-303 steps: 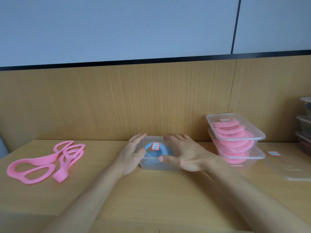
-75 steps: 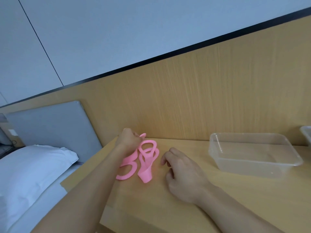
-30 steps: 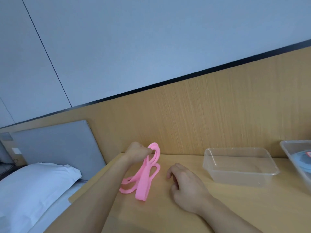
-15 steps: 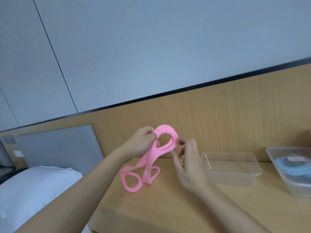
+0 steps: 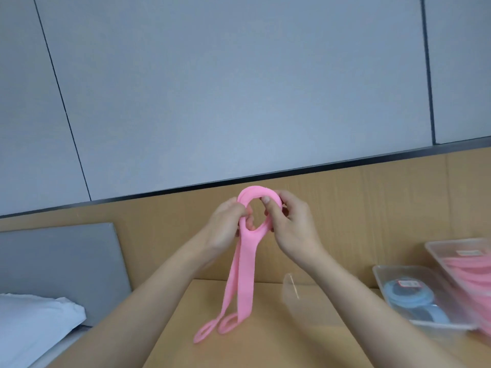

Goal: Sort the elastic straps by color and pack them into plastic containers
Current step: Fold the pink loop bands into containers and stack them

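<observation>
Two pink elastic straps [image 5: 243, 277] hang together in front of me, their lower loops brushing the wooden table [image 5: 255, 341]. My left hand [image 5: 228, 227] grips the left side of the upper loop. My right hand [image 5: 289, 227] pinches the loop's right side between thumb and fingers. An empty clear container [image 5: 292, 293] stands on the table behind my right forearm, mostly hidden. To its right a lidded container with blue straps [image 5: 409, 296] sits beside a stack of lidded containers of pink straps [image 5: 467, 272].
A wooden wall panel [image 5: 372, 208] backs the table. At the left lie a grey headboard [image 5: 58, 261] and a white pillow [image 5: 32, 325], below the table's left edge.
My left hand lifted the pink straps off the table, and my right hand rose and took hold of the upper loop. The straps now hang straight down. The view has swung to the right.
</observation>
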### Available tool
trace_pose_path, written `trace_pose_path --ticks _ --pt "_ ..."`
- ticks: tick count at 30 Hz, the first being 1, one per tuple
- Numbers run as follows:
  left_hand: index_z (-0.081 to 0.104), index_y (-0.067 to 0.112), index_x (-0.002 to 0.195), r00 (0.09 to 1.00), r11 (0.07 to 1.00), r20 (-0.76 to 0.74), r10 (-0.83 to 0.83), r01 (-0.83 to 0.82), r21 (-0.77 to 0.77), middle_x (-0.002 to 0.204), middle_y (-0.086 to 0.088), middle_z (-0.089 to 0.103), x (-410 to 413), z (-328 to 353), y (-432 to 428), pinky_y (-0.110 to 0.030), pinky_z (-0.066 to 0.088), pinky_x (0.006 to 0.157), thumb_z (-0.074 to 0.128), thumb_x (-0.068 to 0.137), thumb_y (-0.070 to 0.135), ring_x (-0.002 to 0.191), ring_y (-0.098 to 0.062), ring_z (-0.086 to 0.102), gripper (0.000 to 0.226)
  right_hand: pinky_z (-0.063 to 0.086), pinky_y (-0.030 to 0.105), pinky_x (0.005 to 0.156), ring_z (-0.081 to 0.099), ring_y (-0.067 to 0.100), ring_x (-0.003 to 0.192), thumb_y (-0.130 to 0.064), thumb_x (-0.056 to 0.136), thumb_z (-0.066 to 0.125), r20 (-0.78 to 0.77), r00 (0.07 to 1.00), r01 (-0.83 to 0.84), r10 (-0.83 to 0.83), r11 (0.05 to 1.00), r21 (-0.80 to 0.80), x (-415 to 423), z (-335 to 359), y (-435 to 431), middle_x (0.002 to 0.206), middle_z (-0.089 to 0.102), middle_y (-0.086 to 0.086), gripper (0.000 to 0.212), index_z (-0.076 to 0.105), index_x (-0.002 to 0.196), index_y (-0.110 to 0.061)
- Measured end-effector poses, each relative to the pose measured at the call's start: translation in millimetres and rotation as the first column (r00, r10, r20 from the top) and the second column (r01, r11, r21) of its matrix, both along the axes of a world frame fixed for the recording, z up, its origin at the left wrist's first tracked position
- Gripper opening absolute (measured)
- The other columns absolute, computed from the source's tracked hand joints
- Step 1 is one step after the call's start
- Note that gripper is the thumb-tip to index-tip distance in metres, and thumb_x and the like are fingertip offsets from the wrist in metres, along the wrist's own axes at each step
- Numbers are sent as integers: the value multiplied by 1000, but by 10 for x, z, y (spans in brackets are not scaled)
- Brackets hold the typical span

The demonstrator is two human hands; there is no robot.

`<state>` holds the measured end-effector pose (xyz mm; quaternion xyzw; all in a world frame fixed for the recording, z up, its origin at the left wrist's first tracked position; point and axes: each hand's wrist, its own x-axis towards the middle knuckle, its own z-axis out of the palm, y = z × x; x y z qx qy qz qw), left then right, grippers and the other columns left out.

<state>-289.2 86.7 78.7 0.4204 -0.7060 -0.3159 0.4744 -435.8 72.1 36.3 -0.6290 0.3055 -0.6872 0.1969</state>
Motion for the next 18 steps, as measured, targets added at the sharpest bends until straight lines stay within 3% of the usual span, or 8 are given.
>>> trace_pose_path --ticks 5,8,11,14,16,18 --pt "55 10 87 999 996 -44 -1 -3 -94 67 2 55 -212 155 13 -32 40 72 42 103 14 72 -18 50 21 36 18 53 43 5 56 -24 101 60 36 999 -12 13 999 -42 -145 313 98 64 52 -11 23 64 84 -9" --pt "51 13 83 997 992 -78 -21 11 -126 70 1 55 -308 274 58 -33 41 72 43 102 20 73 -18 51 22 36 17 54 41 5 58 -29 104 55 15 1000 -15 16 999 -39 -211 470 156 66 48 -10 30 59 90 -2" --pt "50 12 84 984 992 -161 -75 57 -113 69 0 55 -401 377 115 -40 42 79 43 103 23 76 -23 51 23 37 16 54 38 2 56 -35 107 44 -82 997 6 -10 999 -42 -273 595 242 66 44 -15 34 48 89 -7" --pt "52 12 88 973 990 -206 -107 84 -117 71 -1 57 -472 450 184 -40 42 82 46 90 33 78 -23 53 22 37 14 56 41 1 62 -36 109 35 -152 988 19 -23 999 -31 -350 713 306 81 45 -5 30 44 91 -14" --pt "52 12 88 969 986 -214 -128 100 -136 71 -1 57 -506 492 229 -40 42 81 44 90 33 76 -22 54 23 37 19 61 43 7 74 -37 109 34 -177 982 55 -59 998 -24 -396 789 331 84 45 -3 32 45 92 -12" --pt "51 12 88 967 982 -210 -144 114 -149 73 -4 56 -541 526 265 -41 43 80 42 90 34 76 -23 54 24 37 20 59 42 9 71 -37 108 36 -153 986 71 -73 997 -17 -425 862 351 83 46 -2 34 47 94 -8"
